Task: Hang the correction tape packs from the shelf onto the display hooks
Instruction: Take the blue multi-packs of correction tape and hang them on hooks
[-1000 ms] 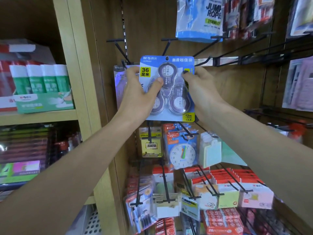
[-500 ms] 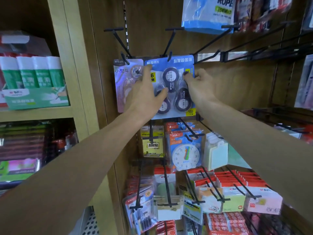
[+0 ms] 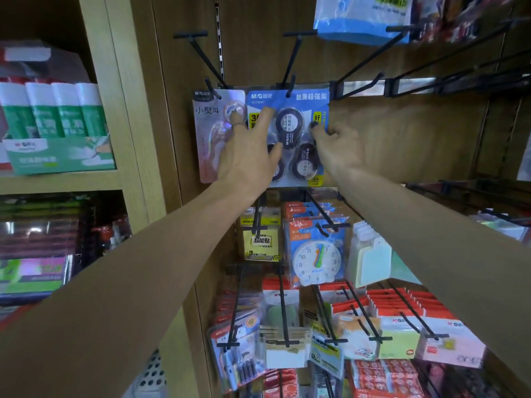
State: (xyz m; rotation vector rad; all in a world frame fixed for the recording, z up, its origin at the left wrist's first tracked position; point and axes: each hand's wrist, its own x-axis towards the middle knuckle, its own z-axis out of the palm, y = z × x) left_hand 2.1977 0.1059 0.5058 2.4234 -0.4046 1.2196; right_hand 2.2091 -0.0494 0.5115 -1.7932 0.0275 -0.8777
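Hanging: blue correction tape card [image 3: 287, 97] on black wire hook [image 3: 290, 64]
Left hand [image 3: 250, 156]: fingers spread flat, pressing card
Right hand [image 3: 336, 145]: pinching card's right edge

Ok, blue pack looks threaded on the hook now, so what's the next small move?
Probably let go with both hands. The blue correction tape pack hangs with the black hook through its top hole, beside the pink pack. The left hand rests open on it; the right hand pinches its edge.
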